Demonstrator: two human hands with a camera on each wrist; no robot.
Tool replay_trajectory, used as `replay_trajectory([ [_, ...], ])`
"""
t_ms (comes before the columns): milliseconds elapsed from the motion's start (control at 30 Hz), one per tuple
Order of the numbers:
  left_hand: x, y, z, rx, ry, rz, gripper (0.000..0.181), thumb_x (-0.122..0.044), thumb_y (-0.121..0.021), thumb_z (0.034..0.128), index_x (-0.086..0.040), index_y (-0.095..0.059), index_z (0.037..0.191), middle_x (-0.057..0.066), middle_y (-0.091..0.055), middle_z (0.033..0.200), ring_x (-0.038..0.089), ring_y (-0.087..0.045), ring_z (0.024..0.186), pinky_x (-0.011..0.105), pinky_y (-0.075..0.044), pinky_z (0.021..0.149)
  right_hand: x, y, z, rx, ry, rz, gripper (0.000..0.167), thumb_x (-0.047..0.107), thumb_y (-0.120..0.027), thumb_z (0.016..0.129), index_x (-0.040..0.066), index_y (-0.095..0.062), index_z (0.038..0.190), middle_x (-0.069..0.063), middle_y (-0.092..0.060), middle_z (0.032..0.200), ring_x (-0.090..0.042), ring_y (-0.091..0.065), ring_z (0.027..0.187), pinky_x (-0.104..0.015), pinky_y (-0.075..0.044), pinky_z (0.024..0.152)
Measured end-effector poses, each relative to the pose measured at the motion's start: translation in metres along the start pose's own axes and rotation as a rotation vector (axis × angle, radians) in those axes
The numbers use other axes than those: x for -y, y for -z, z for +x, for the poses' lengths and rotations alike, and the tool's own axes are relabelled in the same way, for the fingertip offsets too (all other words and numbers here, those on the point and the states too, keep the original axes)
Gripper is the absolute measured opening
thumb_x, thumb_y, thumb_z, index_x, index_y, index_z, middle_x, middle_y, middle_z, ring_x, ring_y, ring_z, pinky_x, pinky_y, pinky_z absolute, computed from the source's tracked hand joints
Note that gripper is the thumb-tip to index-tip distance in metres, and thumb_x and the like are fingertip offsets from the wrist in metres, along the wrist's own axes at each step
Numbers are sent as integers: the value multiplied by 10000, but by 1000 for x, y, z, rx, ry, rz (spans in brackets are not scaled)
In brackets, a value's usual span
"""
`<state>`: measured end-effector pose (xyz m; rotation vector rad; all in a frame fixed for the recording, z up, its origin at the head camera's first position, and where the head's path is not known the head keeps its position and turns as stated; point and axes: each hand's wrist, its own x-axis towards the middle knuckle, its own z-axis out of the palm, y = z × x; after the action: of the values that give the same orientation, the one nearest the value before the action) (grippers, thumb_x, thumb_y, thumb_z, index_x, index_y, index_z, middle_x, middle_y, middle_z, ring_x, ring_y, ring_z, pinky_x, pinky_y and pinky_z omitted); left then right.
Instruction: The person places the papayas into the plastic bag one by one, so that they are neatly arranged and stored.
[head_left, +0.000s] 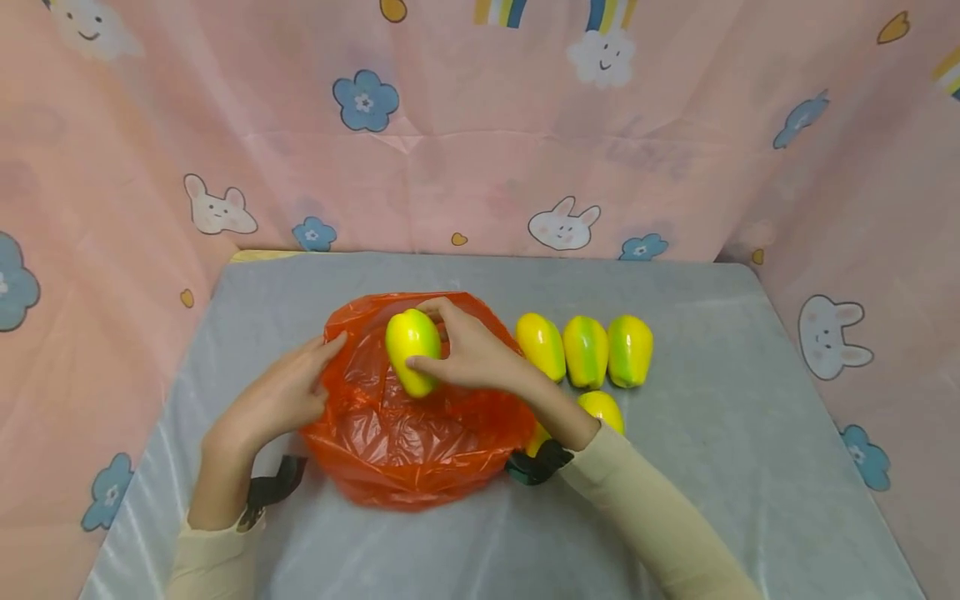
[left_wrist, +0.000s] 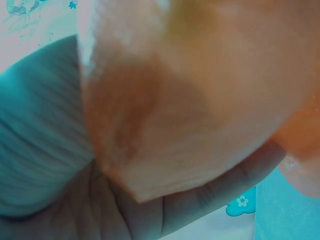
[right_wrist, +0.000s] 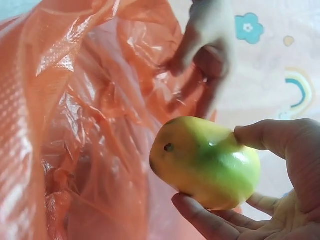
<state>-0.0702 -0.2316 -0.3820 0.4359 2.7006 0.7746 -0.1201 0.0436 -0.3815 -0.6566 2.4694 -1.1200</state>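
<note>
A red plastic bag (head_left: 405,475) stands on the table with its mouth spread wide. Over that mouth my right hand (head_left: 472,350) grips a yellow-green mango (head_left: 412,346) between thumb and fingers; the right wrist view shows the mango (right_wrist: 205,162) held at its sides. At the bag's left rim, my left hand (head_left: 285,392) pinches the plastic, its index finger stretched along the edge. In the left wrist view, bag plastic (left_wrist: 175,125) covers much of the left hand (left_wrist: 150,210). Whether anything lies deeper in the bag, I cannot tell.
Three mangoes stand in a row right of the bag: one (head_left: 540,346), a middle one (head_left: 587,352) and a right one (head_left: 630,350). Another mango (head_left: 600,410) lies nearer, and one more is partly hidden beside my right wrist. Patterned pink cloth (head_left: 465,167) hangs behind the grey table (head_left: 720,467).
</note>
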Motion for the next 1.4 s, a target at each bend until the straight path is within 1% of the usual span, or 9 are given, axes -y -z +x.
replay_trajectory([
  [300, -2, 1, -1, -10, -22, -4, 808, 120, -557, 839, 44, -357, 1618, 277, -370, 1677, 385, -538, 1207, 365, -516, 811, 3, -9, 25, 69, -40, -23, 688, 327, -764, 956, 98, -420, 1506, -116, -634, 1384, -222, -663, 1158, -354, -621, 915],
  [533, -2, -1, -1, -37, -50, 21, 789, 121, -555, 836, 64, -374, 1602, 310, -398, 1646, 449, -528, 1347, 497, -534, 962, 1, -19, 43, 141, -116, 41, 660, 329, -741, 971, 64, -417, 1482, -151, -624, 1375, -237, -666, 1125, -333, -616, 912],
  [633, -2, -2, -2, -28, -53, 27, 789, 125, -569, 828, 73, -385, 1594, 317, -415, 1632, 431, -543, 1303, 481, -534, 944, 1, -27, 50, 148, -124, 50, 683, 337, -746, 965, 50, -420, 1493, -158, -613, 1402, -238, -662, 1135, -319, -613, 916],
  [833, -3, -1, -1, -36, -62, 17, 799, 148, -578, 808, 83, -396, 1584, 317, -426, 1621, 393, -557, 1216, 420, -521, 870, 2, -40, 62, 117, -140, 50, 758, 329, -747, 961, 15, -388, 1551, -184, -604, 1406, -258, -657, 1131, -328, -618, 915],
  [933, -3, -3, 1, -38, -75, 24, 789, 140, -572, 815, 81, -400, 1582, 315, -422, 1628, 431, -562, 1294, 503, -561, 962, -2, -45, 64, 96, -156, 35, 772, 333, -753, 958, 7, -392, 1558, -188, -620, 1372, -262, -664, 1111, -321, -625, 889],
  [1067, -3, -7, 0, -36, -85, 21, 782, 134, -558, 822, 75, -398, 1586, 315, -412, 1638, 491, -501, 1431, 628, -496, 1121, -8, -53, 64, 66, -159, 8, 759, 343, -759, 957, -5, -421, 1541, -184, -648, 1333, -254, -681, 1078, -293, -629, 832],
  [1133, -3, -8, 0, -37, -83, 15, 786, 138, -557, 820, 71, -399, 1587, 309, -413, 1640, 489, -492, 1445, 635, -484, 1133, -9, -56, 65, 55, -152, 8, 759, 349, -760, 955, -12, -427, 1534, -184, -657, 1317, -249, -683, 1055, -281, -623, 810],
  [1300, -5, -4, 0, -36, -72, 8, 800, 140, -571, 823, 40, -402, 1598, 284, -402, 1658, 437, -540, 1386, 554, -554, 1039, -8, -61, 69, 28, -150, 4, 778, 377, -746, 962, -13, -418, 1549, -187, -664, 1305, -244, -675, 1023, -278, -608, 789],
  [1400, -4, -1, -1, -43, -72, 12, 799, 138, -566, 824, 37, -403, 1599, 283, -407, 1656, 422, -556, 1345, 511, -558, 981, -6, -63, 72, 5, -163, -19, 789, 414, -738, 964, 2, -426, 1559, -178, -669, 1329, -250, -681, 1050, -291, -611, 815],
])
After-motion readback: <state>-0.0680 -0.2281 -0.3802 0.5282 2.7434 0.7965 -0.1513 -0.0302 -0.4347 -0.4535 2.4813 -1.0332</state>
